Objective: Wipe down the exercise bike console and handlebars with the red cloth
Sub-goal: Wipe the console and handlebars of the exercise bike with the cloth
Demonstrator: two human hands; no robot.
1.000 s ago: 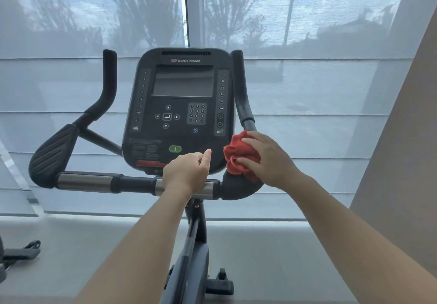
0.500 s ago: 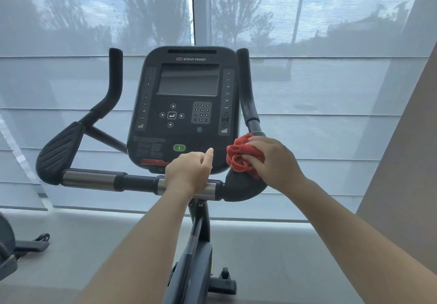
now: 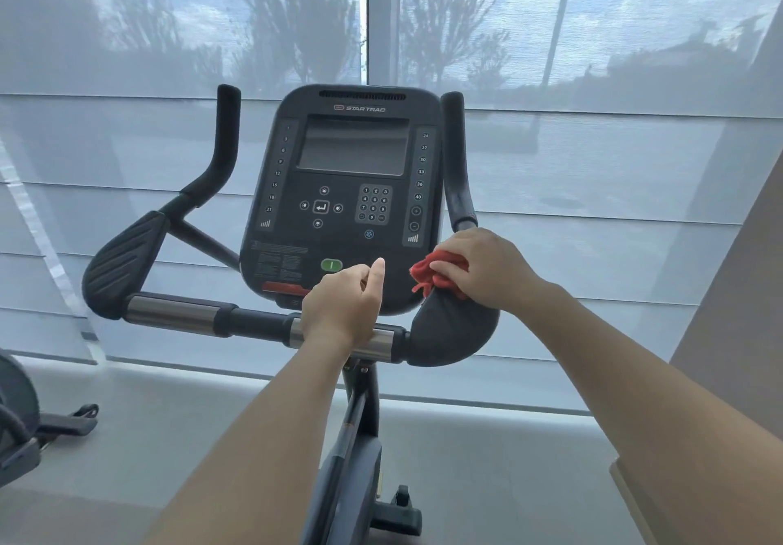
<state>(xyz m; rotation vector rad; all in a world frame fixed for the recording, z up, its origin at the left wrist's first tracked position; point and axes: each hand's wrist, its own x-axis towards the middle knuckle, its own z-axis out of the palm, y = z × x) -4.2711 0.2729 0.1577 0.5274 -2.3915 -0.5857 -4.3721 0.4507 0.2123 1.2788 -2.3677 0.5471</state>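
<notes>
The black exercise bike console (image 3: 351,188) with a dark screen and keypad stands in the middle. Black handlebars (image 3: 254,324) run across below it, with upright grips at each side and padded elbow rests. My left hand (image 3: 343,311) is wrapped around the metal section of the crossbar, thumb raised. My right hand (image 3: 483,269) presses a bunched red cloth (image 3: 428,273) onto the top of the right padded rest (image 3: 453,332), just below the right upright grip (image 3: 457,163). Most of the cloth is hidden under my fingers.
The bike's post and base (image 3: 360,438) run down between my arms. Part of another machine (image 3: 21,426) sits at the lower left on the grey floor. Large windows with sheer blinds fill the background. A beige wall (image 3: 745,290) rises at the right.
My right hand with the cloth has slid slightly down and right on the padded rest, covering more of the cloth. The view has shifted left; my left hand keeps its grip.
</notes>
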